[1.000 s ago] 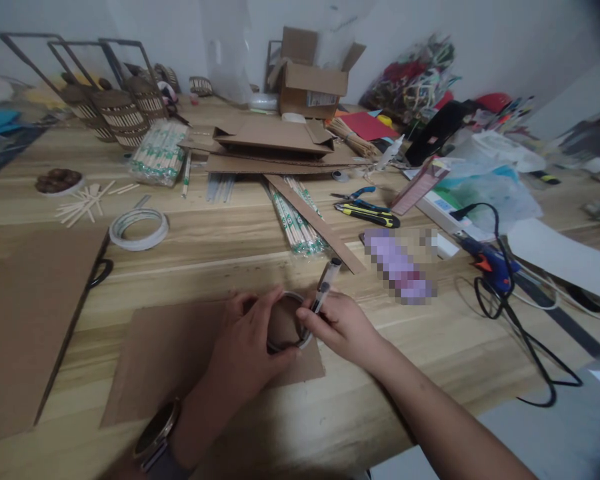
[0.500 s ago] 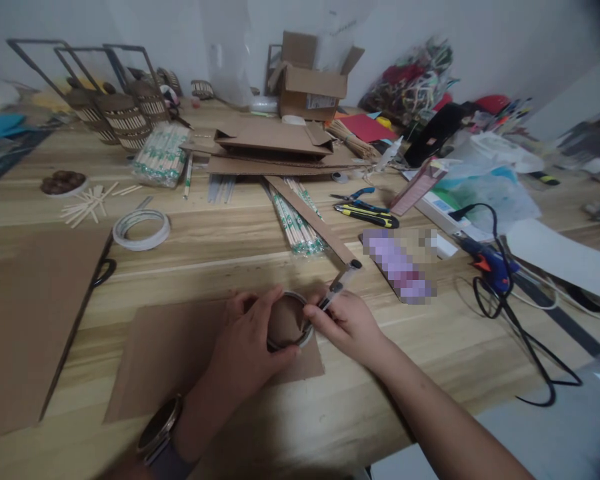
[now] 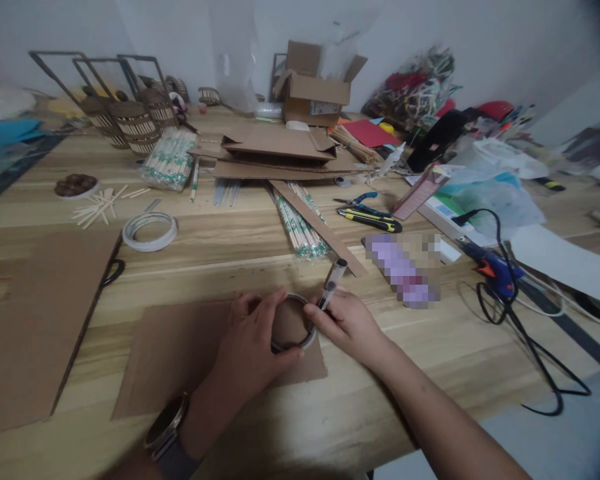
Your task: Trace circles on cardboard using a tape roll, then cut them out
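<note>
My left hand (image 3: pixel 253 340), with a watch on its wrist, grips a ring-shaped tape roll (image 3: pixel 307 341) by its left side, thumb at the near edge and fingers at the far edge. The roll lies flat on a piece of brown cardboard (image 3: pixel 175 353), near its right end. My right hand (image 3: pixel 347 327) is closed around a pen (image 3: pixel 333 283) with a clear barrel and black end. The pen stands nearly upright, its lower end inside the ring against the right inner wall; its tip is hidden by my fingers and the roll.
Further left lie a larger cardboard sheet (image 3: pixel 40 320) and a white tape roll (image 3: pixel 150 231). Beyond my hands are wrapped sticks (image 3: pixel 300 223), a cardboard strip (image 3: pixel 325 230), a yellow-black utility knife (image 3: pixel 370 219) and pliers (image 3: pixel 357 200). A blue glue gun (image 3: pixel 497 272) with its black cable lies right.
The pen has swung more upright, its top end moving left, and its lower end has moved along the ring's right inner side. My left hand keeps hold; the whole view has shifted slightly.
</note>
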Demonstrator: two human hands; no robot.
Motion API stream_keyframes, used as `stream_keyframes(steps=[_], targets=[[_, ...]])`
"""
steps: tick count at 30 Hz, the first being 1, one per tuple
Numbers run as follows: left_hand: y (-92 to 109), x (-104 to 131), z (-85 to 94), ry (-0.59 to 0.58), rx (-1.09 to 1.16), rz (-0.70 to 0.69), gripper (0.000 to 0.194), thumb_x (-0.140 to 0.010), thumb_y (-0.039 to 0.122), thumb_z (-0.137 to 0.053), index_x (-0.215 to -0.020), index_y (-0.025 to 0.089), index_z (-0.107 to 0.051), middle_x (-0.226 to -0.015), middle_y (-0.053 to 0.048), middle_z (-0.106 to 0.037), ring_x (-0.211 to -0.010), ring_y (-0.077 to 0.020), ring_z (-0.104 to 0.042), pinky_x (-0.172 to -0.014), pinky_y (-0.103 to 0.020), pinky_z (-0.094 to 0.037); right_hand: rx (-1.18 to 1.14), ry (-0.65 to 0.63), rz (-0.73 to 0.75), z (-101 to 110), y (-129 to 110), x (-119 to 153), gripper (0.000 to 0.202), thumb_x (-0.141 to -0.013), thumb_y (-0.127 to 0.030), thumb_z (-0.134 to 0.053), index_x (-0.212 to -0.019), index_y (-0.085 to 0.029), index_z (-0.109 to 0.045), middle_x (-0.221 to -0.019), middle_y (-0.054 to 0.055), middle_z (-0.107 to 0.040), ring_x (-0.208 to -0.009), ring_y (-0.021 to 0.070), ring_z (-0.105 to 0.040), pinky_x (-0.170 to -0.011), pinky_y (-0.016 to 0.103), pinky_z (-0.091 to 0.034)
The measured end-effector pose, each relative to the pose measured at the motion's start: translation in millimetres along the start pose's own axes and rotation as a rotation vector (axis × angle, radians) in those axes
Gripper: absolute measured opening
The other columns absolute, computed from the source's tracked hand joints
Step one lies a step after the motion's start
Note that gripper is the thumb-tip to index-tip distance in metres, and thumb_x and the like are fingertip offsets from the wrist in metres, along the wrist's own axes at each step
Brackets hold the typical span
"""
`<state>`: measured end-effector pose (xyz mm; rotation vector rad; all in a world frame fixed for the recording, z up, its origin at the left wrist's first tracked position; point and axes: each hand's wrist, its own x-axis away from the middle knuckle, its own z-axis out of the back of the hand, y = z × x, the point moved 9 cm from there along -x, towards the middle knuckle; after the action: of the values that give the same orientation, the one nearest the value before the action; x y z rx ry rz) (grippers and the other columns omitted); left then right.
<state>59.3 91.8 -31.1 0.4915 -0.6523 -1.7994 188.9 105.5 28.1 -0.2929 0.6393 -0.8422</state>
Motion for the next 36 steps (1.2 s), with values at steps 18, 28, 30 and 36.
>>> stream_keyframes(steps=[18, 28, 30, 36], targets=[[-3, -1, -0.3, -0.013, 0.029, 0.04, 0.083, -0.069, 0.028, -0.081, -0.145, 0.02, -0.048, -0.138, -0.014, -0.065, -0.13, -0.0413, -0.046, -0.105, -0.059, -0.043, -0.195, 0.165, 0.003, 19, 0, 6, 0.012, -0.098, -0.028, -0.065, -0.091, -0.022, -0.072, -0.077, 0.003, -0.076, -0.068, 0.0194, -0.069, -0.069, 0.033, -0.052], [0, -1, 1.3, 0.003, 0.015, 0.017, 0.084, -0.069, 0.028, -0.082, -0.144, 0.02, -0.047, -0.136, -0.013, -0.066, -0.127, -0.0404, -0.047, -0.105, -0.059, -0.043, -0.131, 0.075, 0.147, 2, -14, 8, 0.013, -0.102, -0.028, -0.06, -0.101, -0.022, -0.071, -0.085, 0.005, -0.078, -0.076, 0.0194, -0.071, -0.074, 0.033, -0.054], [0, -1, 0.5, 0.001, 0.004, 0.015, 0.084, -0.069, 0.028, -0.083, -0.144, 0.018, -0.047, -0.137, -0.015, -0.065, -0.127, -0.0409, -0.047, -0.105, -0.06, -0.043, -0.116, 0.067, 0.173, 0, -15, 8, 0.013, -0.101, -0.028, -0.06, -0.101, -0.021, -0.071, -0.089, 0.006, -0.078, -0.079, 0.0198, -0.071, -0.074, 0.033, -0.054], [0, -1, 0.9, 0.025, -0.014, -0.013, 0.084, -0.068, 0.029, -0.084, -0.143, 0.019, -0.047, -0.136, -0.014, -0.065, -0.125, -0.0405, -0.048, -0.107, -0.061, -0.041, -0.06, 0.051, 0.193, -4, -13, 9, 0.017, -0.103, -0.03, -0.058, -0.103, -0.02, -0.071, -0.092, 0.007, -0.078, -0.081, 0.0196, -0.071, -0.073, 0.032, -0.053]])
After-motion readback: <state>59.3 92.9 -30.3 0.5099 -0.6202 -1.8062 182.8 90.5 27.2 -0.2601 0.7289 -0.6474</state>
